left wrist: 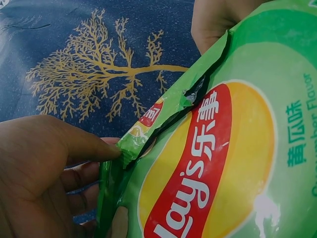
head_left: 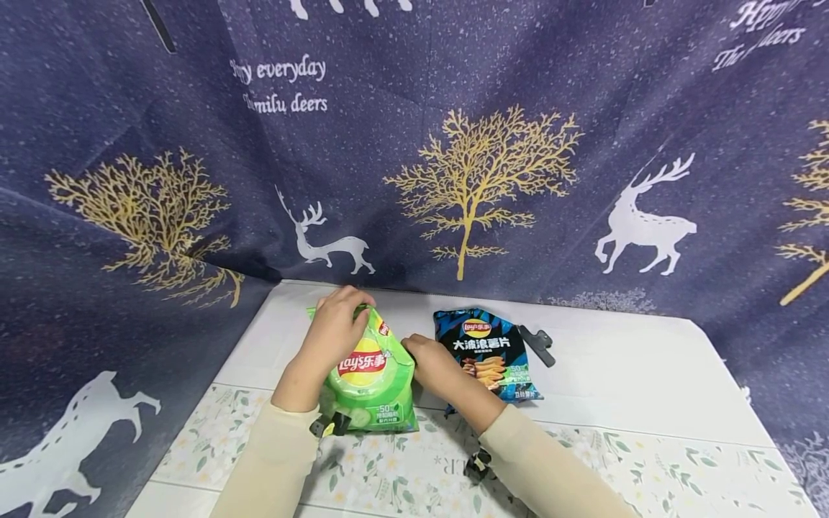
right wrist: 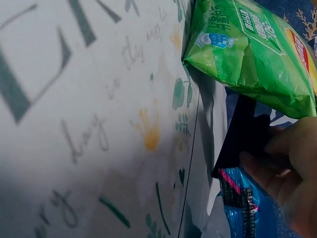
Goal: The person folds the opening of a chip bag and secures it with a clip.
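L hand (head_left: pixel 332 332) pinches green chip bag (head_left: pixel 382 392) at 12 o'clock, R hand (head_left: pixel 435 365) holds black clip (right wrist: pixel 242 136). Blue bag (head_left: pixel 479 351) at green's 3 o'clock btw, w/ 2nd clip (head_left: pixel 539 347) beside.

Glossy green bag (head_left: pixel 372 381); cloth backdrop (head_left: pixel 388 144)

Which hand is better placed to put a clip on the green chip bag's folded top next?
Probably the right hand: it holds a black clip close to the green chip bag, while the left hand is busy pinching a corner of its folded top.
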A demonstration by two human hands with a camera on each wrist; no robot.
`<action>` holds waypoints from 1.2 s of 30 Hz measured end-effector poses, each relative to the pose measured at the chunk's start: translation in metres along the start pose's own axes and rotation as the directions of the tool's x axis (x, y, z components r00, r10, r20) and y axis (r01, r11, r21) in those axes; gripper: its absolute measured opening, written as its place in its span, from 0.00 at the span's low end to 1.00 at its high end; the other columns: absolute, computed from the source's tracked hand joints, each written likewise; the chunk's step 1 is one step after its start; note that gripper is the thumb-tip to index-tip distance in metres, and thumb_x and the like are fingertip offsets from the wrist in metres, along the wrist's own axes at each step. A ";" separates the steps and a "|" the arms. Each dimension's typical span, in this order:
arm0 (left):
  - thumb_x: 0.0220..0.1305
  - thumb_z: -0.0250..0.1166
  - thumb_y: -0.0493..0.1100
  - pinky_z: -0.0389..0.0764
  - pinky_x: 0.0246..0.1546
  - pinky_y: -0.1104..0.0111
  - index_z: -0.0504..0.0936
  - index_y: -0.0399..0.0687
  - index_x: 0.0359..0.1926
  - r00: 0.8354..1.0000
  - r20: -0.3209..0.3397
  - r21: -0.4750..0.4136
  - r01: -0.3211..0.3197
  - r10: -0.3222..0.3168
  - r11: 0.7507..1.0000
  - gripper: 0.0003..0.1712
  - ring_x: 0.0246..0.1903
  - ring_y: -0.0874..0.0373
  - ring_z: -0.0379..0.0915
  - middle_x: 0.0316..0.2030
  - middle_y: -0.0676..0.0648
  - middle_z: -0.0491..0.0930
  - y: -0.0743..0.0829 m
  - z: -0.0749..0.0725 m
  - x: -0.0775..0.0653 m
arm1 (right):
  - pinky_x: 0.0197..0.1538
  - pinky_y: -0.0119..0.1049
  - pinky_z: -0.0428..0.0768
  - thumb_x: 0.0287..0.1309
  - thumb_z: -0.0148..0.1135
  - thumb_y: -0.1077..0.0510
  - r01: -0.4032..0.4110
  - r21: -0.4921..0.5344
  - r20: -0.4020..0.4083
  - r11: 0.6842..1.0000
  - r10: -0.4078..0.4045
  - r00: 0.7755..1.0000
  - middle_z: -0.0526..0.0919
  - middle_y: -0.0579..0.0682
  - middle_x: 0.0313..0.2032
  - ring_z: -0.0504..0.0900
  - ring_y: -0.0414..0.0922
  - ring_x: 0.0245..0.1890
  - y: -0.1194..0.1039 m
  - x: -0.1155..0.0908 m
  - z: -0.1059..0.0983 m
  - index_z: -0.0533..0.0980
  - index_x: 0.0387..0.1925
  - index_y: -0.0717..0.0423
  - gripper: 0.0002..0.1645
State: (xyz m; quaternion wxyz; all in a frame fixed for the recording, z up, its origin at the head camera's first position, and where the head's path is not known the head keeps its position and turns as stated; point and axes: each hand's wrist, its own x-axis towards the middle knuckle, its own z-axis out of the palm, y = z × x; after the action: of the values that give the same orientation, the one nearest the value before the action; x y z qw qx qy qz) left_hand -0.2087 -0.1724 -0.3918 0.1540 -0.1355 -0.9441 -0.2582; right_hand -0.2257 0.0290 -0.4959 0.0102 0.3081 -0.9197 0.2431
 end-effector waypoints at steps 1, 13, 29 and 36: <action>0.70 0.61 0.38 0.68 0.59 0.49 0.86 0.47 0.46 1.000 -0.001 0.000 -0.002 0.002 1.000 0.08 0.55 0.47 0.77 0.46 0.46 0.83 0.000 0.000 0.000 | 0.47 0.37 0.83 0.71 0.60 0.51 -0.002 0.000 -0.002 1.000 0.002 1.000 0.84 0.45 0.44 0.83 0.42 0.45 0.000 0.000 0.000 0.81 0.51 0.49 0.13; 0.70 0.61 0.38 0.69 0.59 0.49 0.86 0.46 0.46 1.000 0.000 0.005 -0.009 0.009 1.000 0.09 0.54 0.47 0.78 0.45 0.46 0.84 0.000 0.000 0.000 | 0.45 0.34 0.84 0.70 0.62 0.54 0.006 0.106 -0.128 0.994 0.008 0.992 0.85 0.48 0.47 0.86 0.43 0.45 0.002 -0.005 0.002 0.84 0.47 0.53 0.11; 0.70 0.62 0.38 0.69 0.56 0.51 0.86 0.47 0.46 1.000 -0.003 0.008 -0.024 0.024 1.000 0.08 0.53 0.48 0.78 0.45 0.47 0.84 0.000 0.002 0.000 | 0.42 0.31 0.86 0.69 0.64 0.50 0.015 0.253 -0.315 0.967 0.067 0.947 0.85 0.48 0.49 0.87 0.42 0.41 0.007 -0.013 -0.003 0.84 0.51 0.54 0.16; 0.69 0.63 0.38 0.70 0.56 0.51 0.86 0.48 0.46 0.999 -0.014 0.003 -0.037 0.037 0.999 0.08 0.52 0.47 0.78 0.45 0.47 0.84 0.002 0.001 0.001 | 0.42 0.32 0.85 0.68 0.65 0.52 -0.002 0.316 -0.350 0.949 0.119 0.929 0.84 0.47 0.49 0.85 0.41 0.41 0.006 -0.015 -0.011 0.82 0.55 0.50 0.17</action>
State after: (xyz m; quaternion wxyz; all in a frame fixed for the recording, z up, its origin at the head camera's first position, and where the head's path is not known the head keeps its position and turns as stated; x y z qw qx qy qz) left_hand -0.2089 -0.1700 -0.3908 0.1654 -0.1510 -0.9407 -0.2549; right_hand -0.2187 0.0468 -0.4912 0.1246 0.2265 -0.8611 0.4378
